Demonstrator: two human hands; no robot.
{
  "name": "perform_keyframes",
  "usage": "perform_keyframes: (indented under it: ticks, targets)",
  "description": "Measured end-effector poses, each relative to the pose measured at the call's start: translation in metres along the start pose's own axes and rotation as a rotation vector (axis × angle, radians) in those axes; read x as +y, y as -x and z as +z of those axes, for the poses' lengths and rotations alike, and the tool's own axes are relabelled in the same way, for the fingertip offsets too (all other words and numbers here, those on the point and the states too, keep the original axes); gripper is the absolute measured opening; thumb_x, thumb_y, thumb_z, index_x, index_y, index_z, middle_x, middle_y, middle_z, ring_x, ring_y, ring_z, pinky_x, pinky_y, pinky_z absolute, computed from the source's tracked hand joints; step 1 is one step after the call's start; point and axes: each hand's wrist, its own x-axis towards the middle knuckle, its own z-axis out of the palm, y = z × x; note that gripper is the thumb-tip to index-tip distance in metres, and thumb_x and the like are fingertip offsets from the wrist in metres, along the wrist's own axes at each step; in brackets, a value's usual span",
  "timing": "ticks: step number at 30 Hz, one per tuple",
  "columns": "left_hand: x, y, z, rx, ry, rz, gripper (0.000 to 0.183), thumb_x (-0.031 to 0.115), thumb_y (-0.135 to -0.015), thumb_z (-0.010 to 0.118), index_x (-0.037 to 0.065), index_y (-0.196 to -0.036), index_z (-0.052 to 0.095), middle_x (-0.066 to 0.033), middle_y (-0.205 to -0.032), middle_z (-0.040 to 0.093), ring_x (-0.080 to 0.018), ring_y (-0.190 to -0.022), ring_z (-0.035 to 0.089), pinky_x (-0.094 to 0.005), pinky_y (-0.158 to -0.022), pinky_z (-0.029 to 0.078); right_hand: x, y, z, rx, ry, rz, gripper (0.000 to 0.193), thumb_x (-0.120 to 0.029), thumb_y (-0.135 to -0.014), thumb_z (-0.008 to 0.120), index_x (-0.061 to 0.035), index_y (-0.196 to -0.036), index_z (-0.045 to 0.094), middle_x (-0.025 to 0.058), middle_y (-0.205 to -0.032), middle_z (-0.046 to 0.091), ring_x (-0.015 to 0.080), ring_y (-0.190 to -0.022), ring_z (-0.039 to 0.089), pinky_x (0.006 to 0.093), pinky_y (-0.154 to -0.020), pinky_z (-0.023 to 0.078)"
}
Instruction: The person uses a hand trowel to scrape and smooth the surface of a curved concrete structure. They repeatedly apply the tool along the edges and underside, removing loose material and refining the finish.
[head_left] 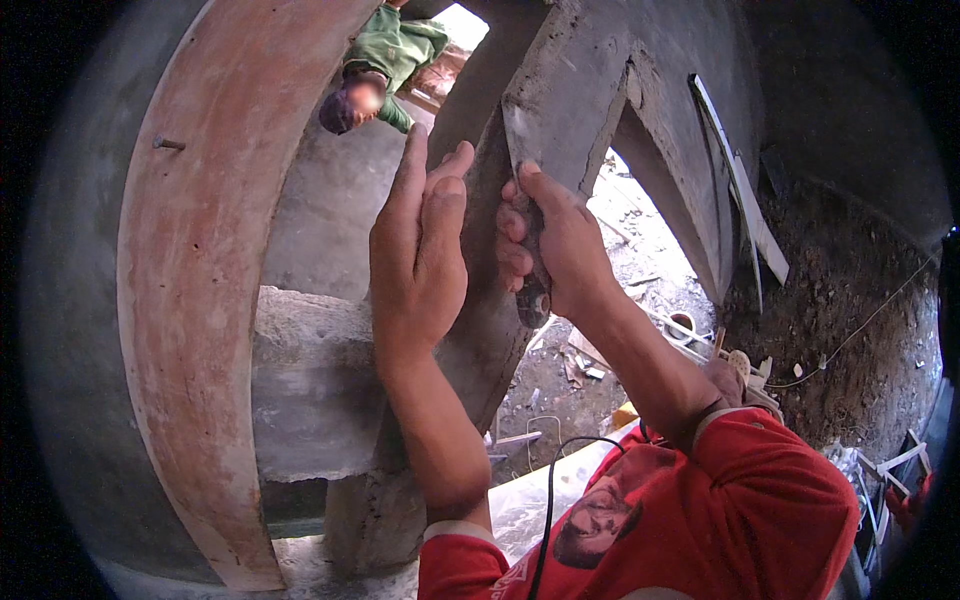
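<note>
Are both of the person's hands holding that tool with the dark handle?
No, only the right hand grips the dark-handled tool; the left hand is apart from it, fingers stretched out.

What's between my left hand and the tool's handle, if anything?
Your right hand's curled fingers: they wrap the handle on the side facing your left hand. Nothing else visible stands in the way.
</note>
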Motion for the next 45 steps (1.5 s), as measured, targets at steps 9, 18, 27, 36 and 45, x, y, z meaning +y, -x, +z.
perform_keyframes:
  ticks: [9,18,27,36,45]
  targets:
    - [-0.01,-0.032,0.007,0.081,-0.275,0.255,0.042,0.01,-0.099,0.039,0.003,-0.134,0.062,-0.0248,-0.15,0.046,-0.037,-0.142,0.041,-0.0413,-0.117,0.031,-0.008,0.006,0.012,0.038,-0.08,0.036,0.032,-0.04,-0.105,0.046,-0.0085,-0.099,0.049,0.0003,-0.065,0.045,0.0128,-0.042,0.042,0.0319,-0.038,0.04]
    - [0.004,-0.036,0.012,0.021,-0.09,0.155,0.043,0.014,-0.103,0.034,0.006,-0.132,0.064,-0.0263,-0.151,0.043,-0.0376,-0.142,0.041,-0.0414,-0.118,0.028,-0.014,0.019,0.013,0.063,-0.091,0.066,0.031,-0.038,-0.105,0.046,-0.0075,-0.098,0.049,0.0014,-0.063,0.044,0.0149,-0.04,0.041,0.0343,-0.037,0.039]
    - [0.01,-0.025,0.004,0.017,0.075,0.04,0.062,0.031,-0.107,0.038,-0.011,-0.151,0.027,-0.0237,-0.138,0.058,-0.028,-0.137,0.048,-0.0311,-0.114,0.031,-0.001,0.042,0.013,0.065,-0.09,0.063,0.033,-0.041,-0.105,0.045,-0.008,-0.1,0.048,0.0023,-0.061,0.044,0.0171,-0.04,0.043,0.0347,-0.038,0.04]
    - [0.004,-0.043,0.002,-0.036,0.086,-0.118,0.053,0.034,-0.106,0.035,-0.002,-0.132,0.063,-0.021,-0.152,0.045,-0.0297,-0.144,0.037,-0.0364,-0.119,0.022,-0.003,-0.003,0.008,0.106,-0.091,0.037,0.034,-0.041,-0.105,0.045,-0.0074,-0.1,0.048,0.003,-0.062,0.044,0.0165,-0.04,0.043,0.0351,-0.038,0.041]
    - [-0.013,-0.075,0.019,-0.087,-0.129,0.095,0.046,0.024,-0.106,0.031,0.005,-0.133,0.065,-0.0268,-0.151,0.043,-0.0333,-0.144,0.038,-0.0397,-0.117,0.029,-0.017,-0.005,0.003,-0.043,-0.014,0.056,0.034,-0.04,-0.106,0.043,-0.0063,-0.1,0.047,0.0033,-0.062,0.045,0.0176,-0.041,0.045,0.035,-0.038,0.043]
